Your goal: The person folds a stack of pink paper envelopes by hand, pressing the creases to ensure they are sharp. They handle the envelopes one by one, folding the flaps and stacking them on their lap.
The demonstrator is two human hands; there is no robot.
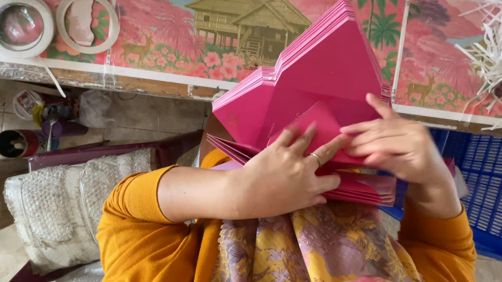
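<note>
My hands are covering the lower edge of the pink card stack (pixel 313 86), so I am not seeing how many sheets are lying underneath. The blue crate (pixel 501 190) beside me is running off the frame, its contents hidden. My left hand (pixel 285 174) is pressing flat, fingers spread, on a folded card; my right hand (pixel 402 145) is pinching that card's edge. The stack is leaning against the counter (pixel 154 86).
</note>
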